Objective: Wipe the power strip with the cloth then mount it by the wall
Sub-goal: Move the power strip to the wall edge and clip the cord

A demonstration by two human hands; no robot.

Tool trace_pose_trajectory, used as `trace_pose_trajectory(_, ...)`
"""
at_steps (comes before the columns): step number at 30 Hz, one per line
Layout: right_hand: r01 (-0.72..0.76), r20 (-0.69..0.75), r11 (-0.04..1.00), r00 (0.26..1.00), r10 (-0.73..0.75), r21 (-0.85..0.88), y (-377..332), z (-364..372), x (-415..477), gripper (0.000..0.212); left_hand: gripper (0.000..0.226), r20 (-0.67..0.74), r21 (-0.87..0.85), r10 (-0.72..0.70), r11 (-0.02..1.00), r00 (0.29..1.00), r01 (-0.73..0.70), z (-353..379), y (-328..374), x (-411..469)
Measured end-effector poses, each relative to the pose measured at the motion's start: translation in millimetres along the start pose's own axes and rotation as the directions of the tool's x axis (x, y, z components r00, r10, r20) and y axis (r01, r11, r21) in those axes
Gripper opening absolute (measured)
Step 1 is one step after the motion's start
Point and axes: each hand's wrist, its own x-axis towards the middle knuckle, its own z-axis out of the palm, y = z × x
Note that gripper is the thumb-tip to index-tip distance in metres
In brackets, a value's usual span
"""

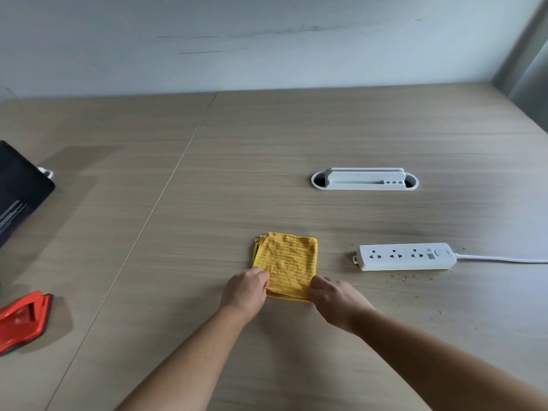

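Observation:
A folded yellow cloth (286, 261) lies flat on the wooden table (207, 188). My left hand (246, 289) pinches its near left corner and my right hand (335, 298) pinches its near right corner. To the right of the cloth, apart from it, a white power strip (406, 257) lies face up, with its white cord (504, 258) running off the right edge. Dark specks of dirt dot the table around the strip.
A white oval cable grommet (364, 180) is set into the table behind the strip. A dark box (17, 191) and a red tool (22, 320) sit at the left edge. A pale wall (267, 43) rises at the table's far side.

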Motion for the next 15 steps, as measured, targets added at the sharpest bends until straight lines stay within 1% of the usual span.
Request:
trace_pose_trajectory(2,0.046,0.018,0.997,0.999,-0.046,-0.054,2,4,-1,0.014,0.011,0.008,0.013,0.008,1.000,1.000,-0.008,1,0,-3)
trace_pose_trajectory(4,0.063,0.048,0.996,0.997,-0.060,-0.067,6,7,-1,0.016,0.011,0.031,0.026,0.012,1.000,0.999,-0.013,1,0,-7)
trace_pose_trajectory(7,0.042,0.098,0.998,0.995,-0.037,-0.056,13,13,-5,0.032,0.015,0.049,0.058,0.005,0.998,0.999,-0.008,-2,1,-7)
trace_pose_trajectory(10,0.000,0.105,1.000,0.995,-0.001,0.009,24,6,-18,0.035,0.021,0.051,0.093,0.000,0.996,0.999,-0.005,-11,6,2)
trace_pose_trajectory(11,-0.008,0.062,1.000,0.998,0.007,0.022,30,-1,-25,0.032,0.021,0.039,0.093,0.007,0.996,0.999,-0.010,-14,10,7)
trace_pose_trajectory(12,-0.027,-0.020,0.999,0.999,0.028,0.025,37,-10,-32,0.026,0.020,0.015,0.087,0.021,0.996,1.000,-0.022,-18,16,13)
trace_pose_trajectory(13,-0.073,-0.133,0.996,0.988,0.078,0.043,46,-19,-38,0.020,0.017,-0.018,0.079,0.040,0.996,0.999,-0.039,-22,23,19)
trace_pose_trajectory(14,-0.149,-0.231,0.985,0.959,0.165,0.085,57,-29,-46,0.015,0.015,-0.053,0.066,0.065,0.996,0.996,-0.062,-26,34,26)
trace_pose_trajectory(15,-0.229,-0.297,0.964,0.919,0.259,0.133,69,-38,-54,0.014,0.013,-0.083,0.048,0.090,0.995,0.993,-0.086,-29,48,34)
